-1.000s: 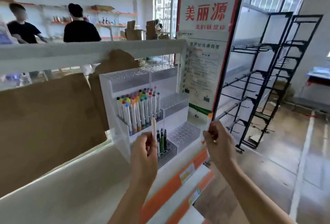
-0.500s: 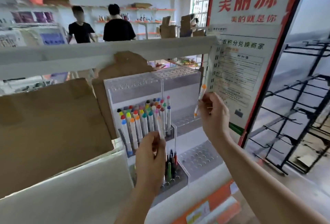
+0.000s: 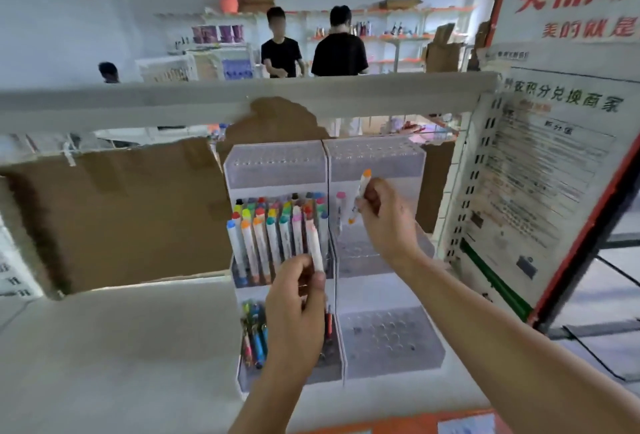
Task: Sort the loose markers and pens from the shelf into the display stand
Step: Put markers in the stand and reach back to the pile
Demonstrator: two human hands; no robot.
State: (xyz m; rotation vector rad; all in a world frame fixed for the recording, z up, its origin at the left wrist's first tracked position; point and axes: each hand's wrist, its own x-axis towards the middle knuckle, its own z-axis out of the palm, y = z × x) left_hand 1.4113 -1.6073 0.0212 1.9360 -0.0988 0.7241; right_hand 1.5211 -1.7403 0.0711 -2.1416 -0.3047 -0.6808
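Note:
A clear tiered display stand [image 3: 377, 163] sits on the white shelf [image 3: 121, 347]. Its left middle tier holds several colour-capped markers [image 3: 273, 229]; the lower left tier holds several pens [image 3: 254, 336]. A single pink-capped marker [image 3: 340, 212] stands in the right section. My left hand [image 3: 298, 309] pinches a white marker [image 3: 316, 246] upright in front of the left marker tier. My right hand [image 3: 384, 222] holds an orange-capped marker [image 3: 361, 194] tilted over the right section's middle tier.
Brown cardboard [image 3: 121, 215] lines the shelf back on the left. A perforated upright with a red-framed poster [image 3: 540, 170] stands at the right. Two people in black shirts [image 3: 311, 49] stand at far shelves.
The view has turned left and closer to the stand. My right hand carried the orange-capped marker from beside the poster over to the stand's right section. My left hand raised its marker toward the filled tier.

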